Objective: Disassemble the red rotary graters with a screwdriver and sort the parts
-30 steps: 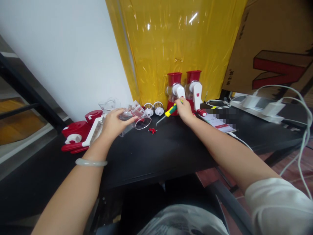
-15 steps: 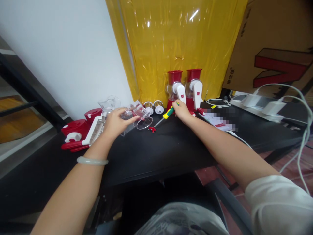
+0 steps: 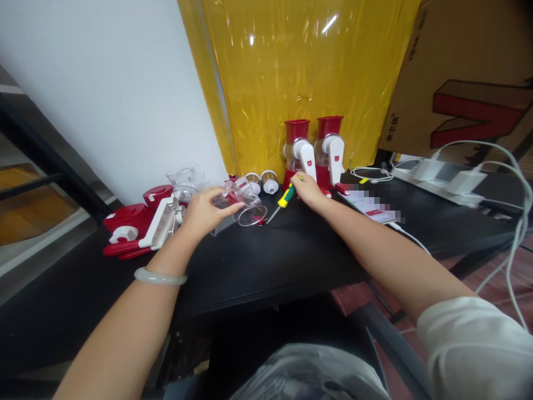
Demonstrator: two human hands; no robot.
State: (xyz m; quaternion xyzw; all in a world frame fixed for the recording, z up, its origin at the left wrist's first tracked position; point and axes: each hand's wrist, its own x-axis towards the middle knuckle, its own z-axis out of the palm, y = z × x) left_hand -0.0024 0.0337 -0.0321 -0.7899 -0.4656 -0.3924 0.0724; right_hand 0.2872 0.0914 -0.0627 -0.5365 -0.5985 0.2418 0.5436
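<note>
My left hand [image 3: 207, 214] is closed around a clear plastic housing [image 3: 245, 194], whose round opening faces toward me just above the table. In my right hand [image 3: 307, 191] is a screwdriver [image 3: 286, 195] with a green and yellow handle, its shaft slanting down to the left. The tip is near a small red part [image 3: 259, 220] on the table, partly hidden behind the rim of the clear housing; whether they touch I cannot tell.
Two assembled red and white rotary graters [image 3: 297, 130] stand at the back, beside metal grater drums [image 3: 270, 182]. Red bases [image 3: 128, 216], white crank handles [image 3: 160, 225] and another clear housing [image 3: 186, 175] lie left. A phone [image 3: 368, 205] and a power strip [image 3: 437, 186] are right.
The clear housing in my left hand has shifted slightly right and now overlaps the red part. The screwdriver has turned steeper, and its tip has moved off the red part a little.
</note>
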